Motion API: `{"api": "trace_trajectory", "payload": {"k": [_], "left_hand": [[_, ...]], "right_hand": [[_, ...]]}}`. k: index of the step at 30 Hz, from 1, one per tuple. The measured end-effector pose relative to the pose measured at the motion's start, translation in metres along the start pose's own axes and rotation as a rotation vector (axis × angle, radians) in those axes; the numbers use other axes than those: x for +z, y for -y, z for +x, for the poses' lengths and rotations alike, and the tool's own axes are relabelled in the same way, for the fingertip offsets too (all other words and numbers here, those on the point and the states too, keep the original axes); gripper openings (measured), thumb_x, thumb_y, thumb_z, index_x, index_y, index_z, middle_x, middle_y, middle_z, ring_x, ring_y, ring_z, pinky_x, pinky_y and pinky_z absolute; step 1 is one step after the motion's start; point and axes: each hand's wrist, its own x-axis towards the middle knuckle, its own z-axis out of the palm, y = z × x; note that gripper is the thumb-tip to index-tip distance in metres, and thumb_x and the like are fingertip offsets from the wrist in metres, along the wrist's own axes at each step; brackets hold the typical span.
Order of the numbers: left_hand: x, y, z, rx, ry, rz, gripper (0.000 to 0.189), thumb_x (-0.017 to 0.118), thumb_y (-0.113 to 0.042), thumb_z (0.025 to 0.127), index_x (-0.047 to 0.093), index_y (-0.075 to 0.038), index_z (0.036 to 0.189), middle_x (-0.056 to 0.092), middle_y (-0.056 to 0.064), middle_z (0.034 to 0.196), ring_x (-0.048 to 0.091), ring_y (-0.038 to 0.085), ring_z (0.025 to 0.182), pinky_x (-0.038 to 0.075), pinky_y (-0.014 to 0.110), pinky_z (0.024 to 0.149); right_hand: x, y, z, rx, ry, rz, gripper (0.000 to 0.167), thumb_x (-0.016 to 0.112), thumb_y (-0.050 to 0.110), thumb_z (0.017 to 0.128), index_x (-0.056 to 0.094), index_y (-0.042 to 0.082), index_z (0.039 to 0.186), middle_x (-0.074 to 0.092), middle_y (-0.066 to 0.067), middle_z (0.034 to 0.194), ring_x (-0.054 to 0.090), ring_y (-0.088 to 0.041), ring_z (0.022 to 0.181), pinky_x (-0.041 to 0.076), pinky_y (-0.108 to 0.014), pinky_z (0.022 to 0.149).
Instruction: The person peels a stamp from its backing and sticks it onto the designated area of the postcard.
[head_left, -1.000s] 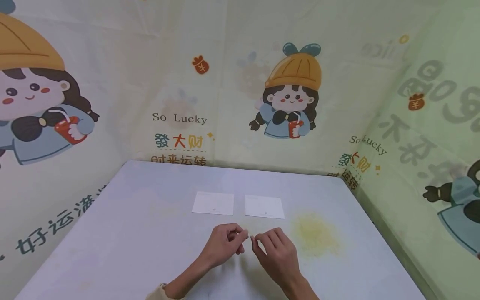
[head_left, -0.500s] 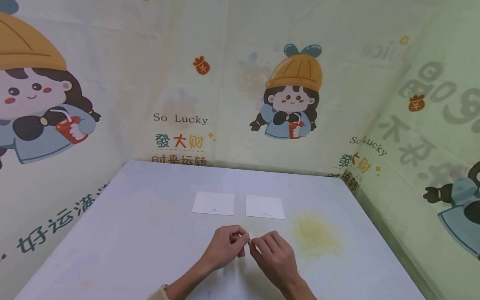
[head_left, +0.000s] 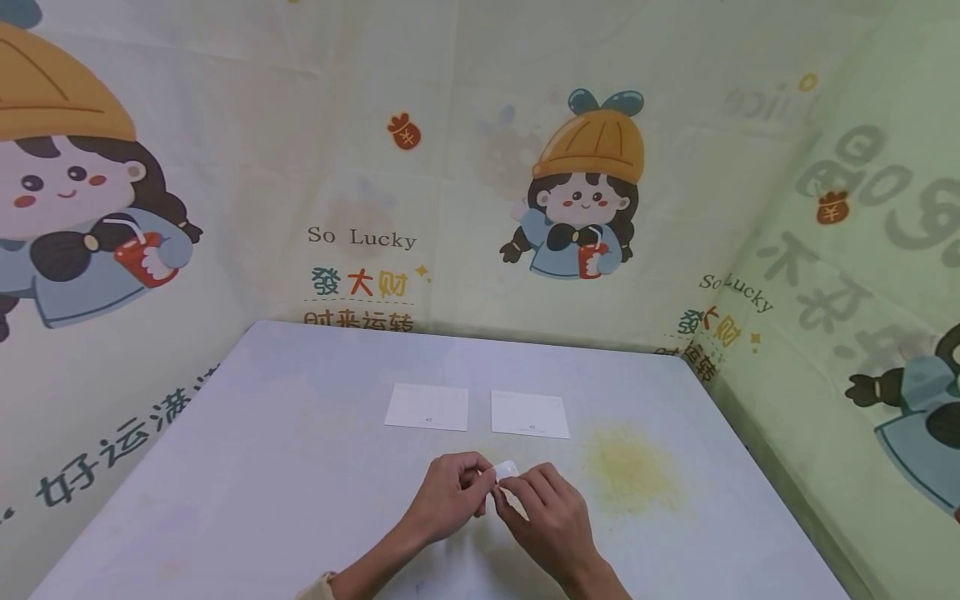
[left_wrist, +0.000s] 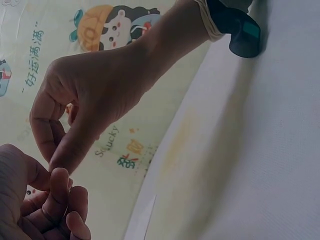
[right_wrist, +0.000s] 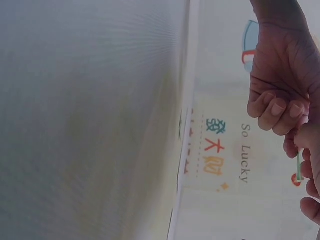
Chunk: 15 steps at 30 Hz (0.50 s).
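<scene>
Both hands meet fingertip to fingertip above the near middle of the table. Between them a small, thin white piece point(head_left: 507, 471) shows in the head view; its exact kind is too small to tell. My left hand point(head_left: 448, 493) pinches it between thumb and index finger. From the other side, my right hand point(head_left: 551, 510) pinches it too. A thin, pale greenish strip point(right_wrist: 299, 166), apparently its edge, sticks out past the fingers in the right wrist view. In the left wrist view the joined fingertips hide the piece.
Two white cards point(head_left: 427, 407) lie side by side beyond the hands on the white table point(head_left: 247, 467). A yellow stain point(head_left: 633, 467) marks the tabletop at the right. Printed cloth walls point(head_left: 465, 200) enclose its back and sides.
The fingertips have come together, closing a small gap. The white piece now shows between them, where it was not visible before. The cards have not moved.
</scene>
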Motion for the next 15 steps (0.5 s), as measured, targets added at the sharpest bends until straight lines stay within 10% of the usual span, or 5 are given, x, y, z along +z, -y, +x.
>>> {"api": "trace_trajectory", "payload": {"k": [15], "left_hand": [[-0.0030,0.0059,-0.0005,-0.002,0.019,0.018,0.017,0.059,-0.014,0.101,0.073,-0.007,0.094,0.054,-0.008,0.053,0.037,0.004,0.045,0.027,0.020,0.044]], "right_hand": [[0.0024,-0.0023,-0.0030,0.063,0.008,0.099,0.024,0.059,0.025,0.100,0.076,0.010,0.095,0.061,0.006,0.072,0.055,-0.008,0.066,0.046,-0.014,0.054]]}}
